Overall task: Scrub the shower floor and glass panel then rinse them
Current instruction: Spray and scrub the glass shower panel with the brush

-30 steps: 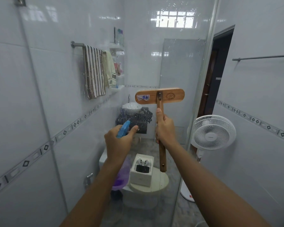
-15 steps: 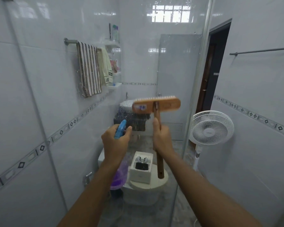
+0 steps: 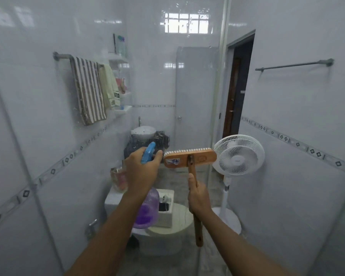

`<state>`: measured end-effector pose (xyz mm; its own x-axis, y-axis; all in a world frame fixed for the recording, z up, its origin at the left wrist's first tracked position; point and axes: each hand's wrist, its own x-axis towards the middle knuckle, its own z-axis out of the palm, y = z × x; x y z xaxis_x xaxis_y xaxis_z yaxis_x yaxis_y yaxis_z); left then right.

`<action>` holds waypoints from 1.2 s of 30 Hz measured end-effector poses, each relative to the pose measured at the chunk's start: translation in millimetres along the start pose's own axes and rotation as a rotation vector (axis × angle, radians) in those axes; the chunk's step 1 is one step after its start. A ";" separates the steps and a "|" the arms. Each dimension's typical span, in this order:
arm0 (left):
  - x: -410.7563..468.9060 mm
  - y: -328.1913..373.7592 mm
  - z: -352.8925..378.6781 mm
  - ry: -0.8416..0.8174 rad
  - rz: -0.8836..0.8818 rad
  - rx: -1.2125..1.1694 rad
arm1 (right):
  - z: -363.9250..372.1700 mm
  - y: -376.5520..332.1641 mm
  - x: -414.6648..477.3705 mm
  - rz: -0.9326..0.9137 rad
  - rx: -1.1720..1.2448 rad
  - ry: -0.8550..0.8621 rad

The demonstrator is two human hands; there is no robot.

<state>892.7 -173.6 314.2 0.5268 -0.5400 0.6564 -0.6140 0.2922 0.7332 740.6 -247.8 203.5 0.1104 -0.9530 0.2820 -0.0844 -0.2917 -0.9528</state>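
Note:
I stand behind the wet glass panel [image 3: 163,80], which fills most of the view and ends at a metal edge strip on the right. My right hand [image 3: 198,196] grips the handle of a wooden scrub brush [image 3: 190,158]; its head lies level at mid height with white bristles facing away, against or very near the glass. My left hand [image 3: 142,172] holds a spray bottle [image 3: 146,209] with a blue trigger head and a purple body hanging below the wrist. The nozzle points at the glass beside the brush head's left end. The shower floor is out of view.
Beyond the glass are a toilet [image 3: 167,232] with a white box [image 3: 165,210] on its lid, a small basin [image 3: 143,132], striped towels [image 3: 89,90] on a rail and a white door. A pedestal fan [image 3: 238,154] stands right, near the open doorway [image 3: 238,84].
The brush has slid down the glass from chest height to lower, its head tipping so the bristles show. My left hand with the bottle stayed beside it, and the view tilted up slightly.

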 end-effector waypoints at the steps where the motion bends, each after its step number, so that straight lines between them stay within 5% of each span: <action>1: -0.4 2.9 2.6 -0.007 -0.002 -0.007 | -4.1 -15.7 5.1 -0.016 0.008 0.006; 11: 8.2 38.8 32.2 -0.090 -0.014 -0.117 | -47.7 -193.3 81.4 -0.117 0.016 -0.060; 21: 21.4 48.8 30.6 -0.166 0.010 -0.110 | -50.1 -198.3 76.2 -0.079 0.040 -0.061; 36: 118.2 98.3 -32.4 0.045 0.075 -0.102 | -27.9 -294.5 95.8 -0.158 0.146 -0.049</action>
<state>913.6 -183.1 469.6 0.5087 -0.4780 0.7160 -0.5910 0.4108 0.6942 748.4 -255.4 514.2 0.1597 -0.8902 0.4268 0.0813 -0.4190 -0.9043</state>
